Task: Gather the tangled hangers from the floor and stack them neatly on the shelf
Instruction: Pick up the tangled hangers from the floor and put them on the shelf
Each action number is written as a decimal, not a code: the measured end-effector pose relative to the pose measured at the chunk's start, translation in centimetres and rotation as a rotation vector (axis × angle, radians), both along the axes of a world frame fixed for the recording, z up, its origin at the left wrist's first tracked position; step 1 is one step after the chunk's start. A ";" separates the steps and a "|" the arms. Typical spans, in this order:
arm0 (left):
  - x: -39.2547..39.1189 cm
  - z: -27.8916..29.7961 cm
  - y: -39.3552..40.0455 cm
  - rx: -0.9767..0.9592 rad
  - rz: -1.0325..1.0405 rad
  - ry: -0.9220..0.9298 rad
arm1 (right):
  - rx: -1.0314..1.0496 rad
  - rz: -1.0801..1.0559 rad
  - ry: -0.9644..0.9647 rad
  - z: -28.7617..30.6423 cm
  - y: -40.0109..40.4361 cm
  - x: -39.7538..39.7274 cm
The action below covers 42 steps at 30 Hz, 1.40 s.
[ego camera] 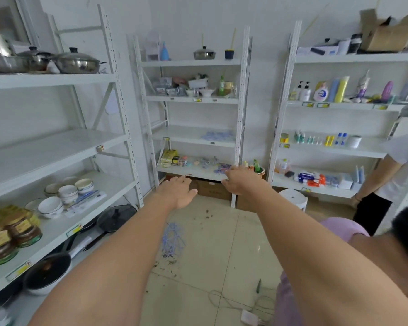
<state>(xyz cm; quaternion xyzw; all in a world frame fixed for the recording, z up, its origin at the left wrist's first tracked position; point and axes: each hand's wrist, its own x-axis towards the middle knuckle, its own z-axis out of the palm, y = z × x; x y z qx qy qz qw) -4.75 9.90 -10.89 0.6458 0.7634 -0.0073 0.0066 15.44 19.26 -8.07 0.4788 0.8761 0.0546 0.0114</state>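
Note:
A tangle of thin pale-blue hangers (173, 238) lies on the tiled floor below my arms. More pale-blue hangers (218, 135) rest on the third board of the middle white shelf (193, 140), and a small purple-blue bunch (222, 166) lies on the board below. My left hand (178, 192) is stretched forward, fingers apart and holding nothing, in front of the shelf's lowest board. My right hand (242, 181) is also out in front, fingers spread, next to the purple-blue bunch; nothing shows in its grip.
White shelf units stand left (57, 142) and right (339, 149), holding bowls, pans, jars and bottles. Cardboard boxes (212, 189) sit under the middle shelf, a white stool (293, 198) beside them. A person (386, 184) stands at the right. Cables and a power strip (249, 317) lie on the floor.

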 end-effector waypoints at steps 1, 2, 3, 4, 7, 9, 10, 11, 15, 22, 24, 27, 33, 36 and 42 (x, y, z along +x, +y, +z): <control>-0.8 -0.2 1.2 0.006 -0.008 -0.011 | -0.008 -0.013 0.001 -0.4 1.2 -0.8; -1.7 -0.3 2.3 0.016 -0.015 -0.021 | -0.016 -0.027 0.005 -0.9 2.3 -1.8; -2.7 -0.4 3.5 0.034 -0.023 -0.029 | -0.022 -0.040 0.016 -1.3 3.3 -2.9; -3.9 -0.3 4.6 0.052 -0.029 -0.029 | -0.027 -0.048 0.031 -1.7 4.4 -4.3; -7.8 -0.9 8.0 0.034 -0.028 -0.010 | -0.050 -0.053 0.068 -2.8 6.6 -8.6; -10.1 -2.1 10.1 0.006 -0.021 0.014 | -0.072 -0.051 0.073 -3.9 8.0 -10.9; -11.1 -2.8 11.0 -0.006 -0.027 0.016 | -0.084 -0.051 0.074 -4.5 8.8 -11.7; -11.9 -3.6 11.8 -0.017 -0.038 0.015 | -0.096 -0.053 0.070 -5.0 9.6 -12.3; -14.6 -7.2 14.9 -0.086 -0.030 0.056 | -0.146 -0.072 0.067 -7.1 13.0 -13.6; -17.4 -10.8 21.2 -0.184 -0.018 -0.004 | -0.220 -0.126 0.025 -11.4 20.0 -16.1; -18.4 -11.5 23.4 -0.206 0.007 -0.009 | -0.232 -0.114 0.020 -12.4 22.1 -17.2; -19.4 -12.5 26.6 -0.256 0.048 -0.012 | -0.266 -0.108 0.025 -14.4 25.4 -18.1; -18.7 -13.7 32.9 -0.368 0.075 -0.051 | -0.349 -0.134 0.015 -17.8 31.8 -17.5; -18.3 -14.5 35.5 -0.359 0.075 -0.071 | -0.353 -0.147 0.017 -18.8 35.2 -17.4; -18.7 -17.0 38.9 -0.485 0.120 -0.038 | -0.389 -0.132 0.032 -20.7 40.1 -18.6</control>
